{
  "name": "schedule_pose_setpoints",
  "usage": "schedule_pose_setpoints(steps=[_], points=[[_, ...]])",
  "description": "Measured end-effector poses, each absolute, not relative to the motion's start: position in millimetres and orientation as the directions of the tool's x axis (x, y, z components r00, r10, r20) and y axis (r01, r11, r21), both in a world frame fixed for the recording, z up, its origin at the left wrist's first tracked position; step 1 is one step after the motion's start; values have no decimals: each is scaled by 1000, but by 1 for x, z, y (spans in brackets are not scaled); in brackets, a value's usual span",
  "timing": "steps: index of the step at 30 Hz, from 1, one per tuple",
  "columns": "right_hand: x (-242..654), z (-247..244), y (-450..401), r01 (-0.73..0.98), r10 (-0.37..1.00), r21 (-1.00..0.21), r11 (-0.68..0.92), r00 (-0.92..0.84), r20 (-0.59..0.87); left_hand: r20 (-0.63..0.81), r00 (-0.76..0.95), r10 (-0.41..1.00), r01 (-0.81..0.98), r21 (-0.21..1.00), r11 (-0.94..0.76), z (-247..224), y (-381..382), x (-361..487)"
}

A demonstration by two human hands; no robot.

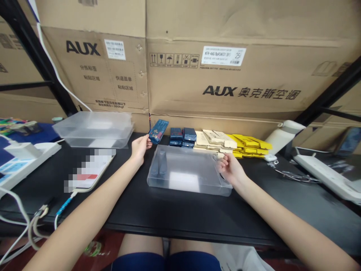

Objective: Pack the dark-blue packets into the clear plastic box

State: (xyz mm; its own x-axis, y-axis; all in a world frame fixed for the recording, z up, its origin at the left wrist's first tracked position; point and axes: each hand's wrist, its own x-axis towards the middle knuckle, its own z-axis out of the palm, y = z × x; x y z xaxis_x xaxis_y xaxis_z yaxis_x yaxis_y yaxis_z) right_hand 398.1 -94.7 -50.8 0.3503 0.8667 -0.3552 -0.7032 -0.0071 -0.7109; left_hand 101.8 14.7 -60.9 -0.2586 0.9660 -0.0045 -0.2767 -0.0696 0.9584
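My left hand (141, 148) pinches the lower end of a dark blue packet (158, 131), held tilted above the table. A clear plastic box (186, 169) lies in front of me, with dark packets (160, 162) showing through its left end. My right hand (229, 165) is at the box's right side, fingers curled; whether it grips anything is hard to tell. Behind the box stand stacks of dark blue packets (182, 136), cream packets (216, 138) and yellow packets (249, 145).
Stacked clear trays (96, 128) sit at the back left, above a phone (94, 171) with a cable. Power strips (28, 165) lie on both sides. A white bottle (284, 137) leans at the right near glasses (296, 175). Cardboard boxes (180, 86) stand behind the black table (169, 210).
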Motion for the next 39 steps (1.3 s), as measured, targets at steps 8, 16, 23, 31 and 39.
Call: schedule_pose_setpoints(steps=[8,16,23,31,39], points=[[402,-54,-94,-671,862,-741,14,384,-332,85,-233,969,-339,927,-163,-59,9,106],[400,-52,-94,-637,848,-770,38,429,-313,101,-172,980,-408,898,-164,-59,8,107],[394,-49,-97,-557,810,-824,102,528,-256,81,-115,990,-515,848,-129,-52,4,108],[394,-54,-95,-87,645,-873,479,710,283,79,-47,996,-496,863,-92,-45,-3,110],[390,-60,-108,223,675,-810,542,459,578,94,-80,992,-439,890,-120,-38,-11,120]])
